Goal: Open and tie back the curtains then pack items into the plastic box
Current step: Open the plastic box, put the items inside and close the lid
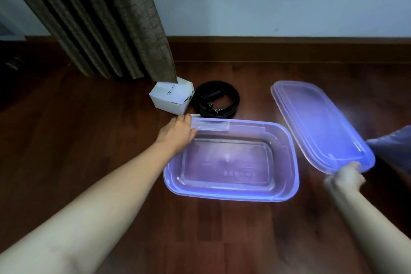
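A clear, purple-tinted plastic box (pixel 231 193) stands open and empty on the wooden floor. My left hand (pixel 178 132) rests on its far left corner, fingers laid over the rim by a clear latch. My right hand (pixel 344 179) grips the near end of the box's lid (pixel 315 122), which is lifted and tilted to the right of the box. Just beyond the box lie a small white cardboard box (pixel 171 99) and a coiled black belt (pixel 215 99). A brown curtain (pixel 106 18) hangs at the upper left, its hem touching the white box.
A dark wooden baseboard (pixel 289 49) runs along the pale wall behind. A patch of bluish cloth (pixel 393 144) shows at the right edge, behind the lid. Wooden floor stretches in front of the box and to its left.
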